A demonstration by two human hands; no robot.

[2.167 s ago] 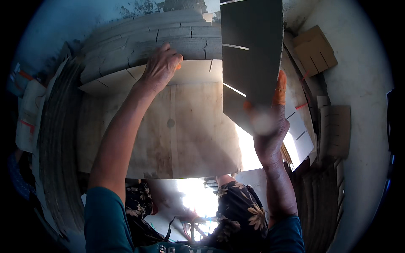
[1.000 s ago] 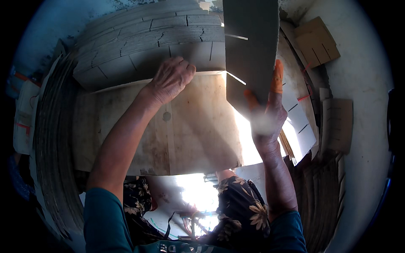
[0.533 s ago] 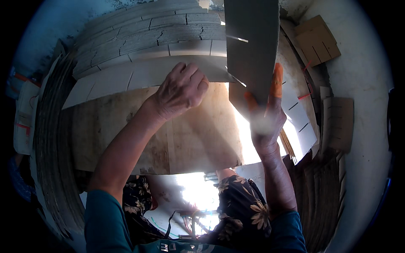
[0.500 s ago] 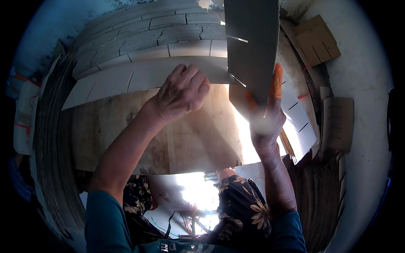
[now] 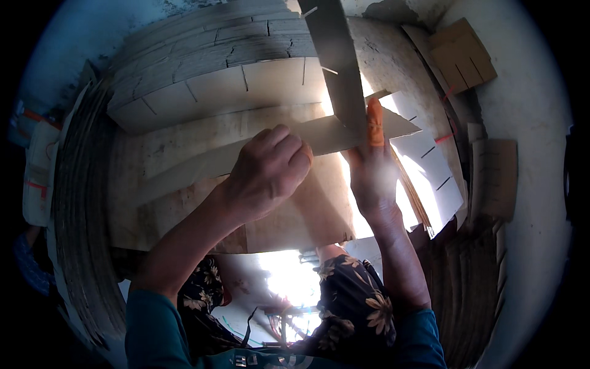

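My left hand (image 5: 273, 169) is closed on a long grey cardboard strip (image 5: 209, 165) that runs sideways above the wooden board (image 5: 289, 215). My right hand (image 5: 375, 178), with orange finger covers (image 5: 375, 123), grips a second slotted cardboard strip (image 5: 335, 58), which points away from me and leans to the left. The two strips cross just beside my right fingers. Whether their slots are engaged there I cannot tell. My right thumb is partly hidden.
Stacked slotted strips (image 5: 215, 86) line the board's far side. More white slotted pieces (image 5: 430, 163) lie to the right in bright light. Upright cardboard stacks (image 5: 80, 215) stand at the left, others (image 5: 461, 295) at the lower right. Brown cardboard pieces (image 5: 462, 55) rest by the right wall.
The sideways strip has come nearer, off the far stack, with my left hand slightly lower. My right hand has shifted left, and its strip now tilts left, across the other one.
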